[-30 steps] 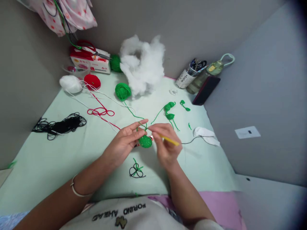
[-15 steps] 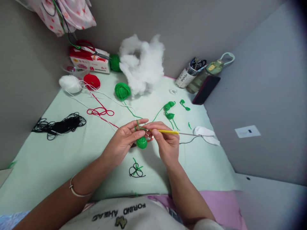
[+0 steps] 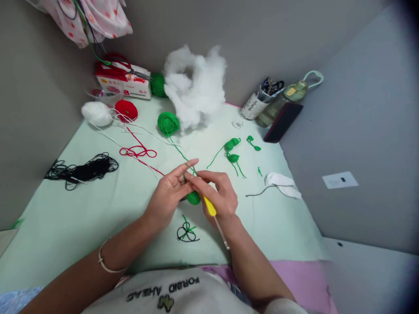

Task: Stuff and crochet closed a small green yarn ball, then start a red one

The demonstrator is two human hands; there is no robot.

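Note:
My left hand (image 3: 168, 194) is closed on a small green crochet piece (image 3: 194, 198), with green yarn looped over its raised index finger. In my right hand (image 3: 221, 194) is a crochet hook (image 3: 210, 206) with a yellow grip; its metal shaft slants down toward my wrist. The fingertips of both hands meet at the top of the piece, and they hide the hook's working tip. From there the green strand leads up to a green yarn ball (image 3: 168, 124). Just below my hands lies a small bundle of black and green yarn ends (image 3: 187, 231).
White stuffing (image 3: 196, 87) is heaped at the back. Red yarn (image 3: 126, 111), white yarn (image 3: 97, 114) and a black skein (image 3: 85, 170) lie left. Scissors (image 3: 131, 70) rest on a box. Green crochet pieces (image 3: 232, 150), a pen cup (image 3: 253, 107), a bottle and a phone (image 3: 283, 123) are right.
My right hand has turned, so the hook swings from pointing right to pointing down toward my wrist. Its fingers have come closer to my left fingertips, covering more of the green piece.

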